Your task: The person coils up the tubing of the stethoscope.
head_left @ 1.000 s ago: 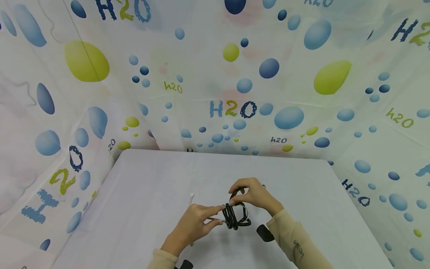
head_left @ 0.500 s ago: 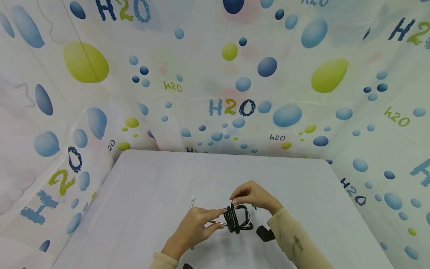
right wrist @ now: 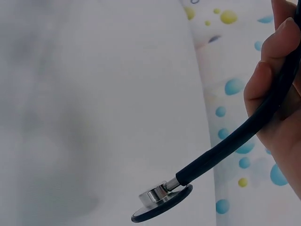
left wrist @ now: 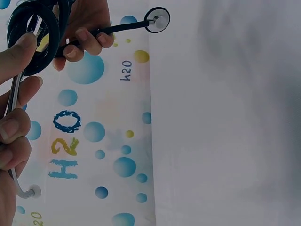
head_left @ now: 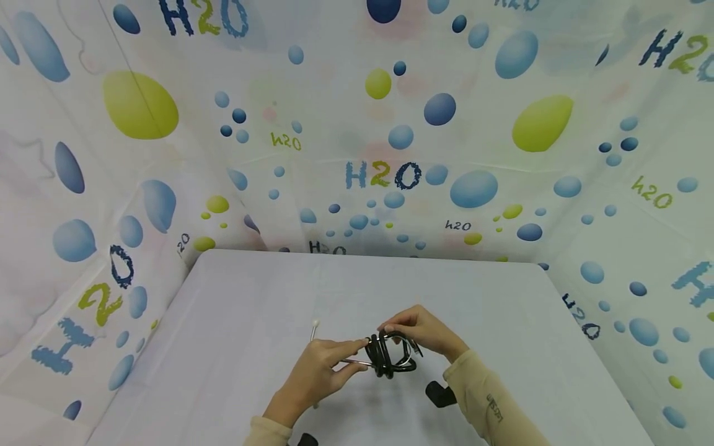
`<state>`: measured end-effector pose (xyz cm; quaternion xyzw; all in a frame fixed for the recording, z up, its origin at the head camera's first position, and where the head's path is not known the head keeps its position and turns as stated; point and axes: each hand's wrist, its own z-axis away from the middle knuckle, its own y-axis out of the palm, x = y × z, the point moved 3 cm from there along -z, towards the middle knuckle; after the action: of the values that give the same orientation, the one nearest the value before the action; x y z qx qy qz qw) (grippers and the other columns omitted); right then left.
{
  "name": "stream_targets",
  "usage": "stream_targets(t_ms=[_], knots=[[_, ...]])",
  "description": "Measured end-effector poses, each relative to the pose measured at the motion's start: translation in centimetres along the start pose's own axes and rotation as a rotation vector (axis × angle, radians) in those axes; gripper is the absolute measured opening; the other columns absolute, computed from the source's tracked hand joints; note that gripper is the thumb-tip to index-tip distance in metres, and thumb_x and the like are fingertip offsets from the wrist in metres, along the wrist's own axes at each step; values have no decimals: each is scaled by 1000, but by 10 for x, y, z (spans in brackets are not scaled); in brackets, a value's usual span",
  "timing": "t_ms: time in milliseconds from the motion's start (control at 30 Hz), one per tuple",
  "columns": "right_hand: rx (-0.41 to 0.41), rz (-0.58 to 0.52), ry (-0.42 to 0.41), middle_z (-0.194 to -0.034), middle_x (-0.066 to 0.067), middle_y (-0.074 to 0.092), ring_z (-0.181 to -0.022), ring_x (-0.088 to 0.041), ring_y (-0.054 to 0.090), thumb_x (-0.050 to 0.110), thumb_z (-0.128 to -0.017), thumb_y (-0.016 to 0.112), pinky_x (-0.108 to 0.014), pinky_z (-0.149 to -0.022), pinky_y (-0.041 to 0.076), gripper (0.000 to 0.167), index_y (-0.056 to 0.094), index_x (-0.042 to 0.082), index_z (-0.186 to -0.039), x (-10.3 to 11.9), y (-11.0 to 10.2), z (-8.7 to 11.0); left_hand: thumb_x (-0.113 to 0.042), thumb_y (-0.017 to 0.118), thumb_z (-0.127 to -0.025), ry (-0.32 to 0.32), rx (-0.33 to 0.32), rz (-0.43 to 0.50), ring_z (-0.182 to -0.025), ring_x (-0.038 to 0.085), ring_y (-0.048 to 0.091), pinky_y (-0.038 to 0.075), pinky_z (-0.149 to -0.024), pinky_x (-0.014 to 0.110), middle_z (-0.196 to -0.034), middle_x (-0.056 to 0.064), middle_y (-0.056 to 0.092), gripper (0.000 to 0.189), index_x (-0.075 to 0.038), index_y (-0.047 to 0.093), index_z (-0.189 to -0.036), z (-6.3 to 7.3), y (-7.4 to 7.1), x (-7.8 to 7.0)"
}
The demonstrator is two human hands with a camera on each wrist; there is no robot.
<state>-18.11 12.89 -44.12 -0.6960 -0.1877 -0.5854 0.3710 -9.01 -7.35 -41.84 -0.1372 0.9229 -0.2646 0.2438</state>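
Observation:
A stethoscope (head_left: 382, 359) is held above the table, its black tubing wound in several loops around its metal ear tubes. My left hand (head_left: 318, 371) pinches the metal tubes between thumb and fingers. A pale ear tip (head_left: 315, 323) sticks out beyond that hand, and the left wrist view shows an ear tip (left wrist: 34, 190) below the fingers. At the top of the coil, my right hand (head_left: 426, 328) grips the tubing. From its curled fingers, the free tubing end (right wrist: 225, 148) runs out to the round silver chest piece (right wrist: 160, 200), which hangs over the table.
A white table (head_left: 251, 297) lies beneath both hands. Behind and beside it hangs a pale curtain (head_left: 334, 111) printed with blue and green drops and H2O lettering. A black wrist device (head_left: 440, 393) sits by the right sleeve.
My right hand has come down toward the coil, and the raised tubing loop it held has been drawn in against the other loops. My left hand keeps its pinch and has shifted only slightly.

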Motion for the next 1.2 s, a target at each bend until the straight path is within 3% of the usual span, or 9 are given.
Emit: stream_targets(t_ms=[233, 400, 533, 767, 967, 1100, 1200], knots=[[0, -39, -6, -89, -11, 70, -69, -8, 60, 3, -95, 52, -30, -71, 54, 23, 65, -14, -105, -5, 3, 9, -7, 83, -68, -23, -15, -13, -68, 9, 69, 51, -59, 10, -88, 9, 73, 37, 1, 71, -102, 1, -1, -6], [-3, -57, -23, -88, -21, 68, -70, -9, 61, -3, -95, 47, -29, -73, 54, 23, 63, -14, -107, -7, 7, 15, -7, 83, -67, -32, -13, -14, -69, 9, 69, 50, -59, 9, -88, 9, 73, 37, 1, 71, -102, 1, 0, -9], [-12, -79, -20, -82, -24, 66, -71, -9, 63, 2, -97, 48, -30, -75, 54, 25, 63, -13, -110, -7, 9, 20, -7, 83, -67, -40, -19, -15, -66, 8, 68, 49, -57, 8, -88, 9, 73, 39, 1, 71, -103, 1, 0, -11], [-12, -144, -75, -84, -31, 64, -73, -11, 64, 12, -96, 52, -32, -75, 56, 31, 61, -15, -111, -7, 13, 25, -8, 82, -68, -46, -32, -20, -63, 7, 66, 46, -53, 7, -88, 10, 73, 39, 1, 70, -104, 0, -2, -13], [-51, -106, -45, -75, -24, 62, -71, -9, 62, 13, -97, 52, -31, -73, 54, 26, 66, -9, -96, -5, 18, 29, -8, 82, -69, -64, -39, -20, -57, -1, 57, 43, -51, 6, -87, 8, 73, 39, 1, 70, -105, 0, -2, -11], [-78, -88, 4, -87, -11, 68, -77, -9, 62, 17, -95, 54, -30, -75, 53, 29, 66, -9, -97, -2, 22, 31, -7, 82, -69, -79, -47, -17, -55, -3, 52, 41, -50, 5, -84, 8, 73, 39, 1, 70, -105, 2, -2, -10], [-95, -91, 22, -96, -9, 68, -81, -10, 62, 18, -95, 55, -29, -77, 54, 30, 65, -10, -100, -2, 24, 34, -7, 82, -68, -93, -50, -10, -53, -4, 49, 40, -50, 5, -83, 7, 73, 39, 0, 70, -105, 3, -2, -9]])
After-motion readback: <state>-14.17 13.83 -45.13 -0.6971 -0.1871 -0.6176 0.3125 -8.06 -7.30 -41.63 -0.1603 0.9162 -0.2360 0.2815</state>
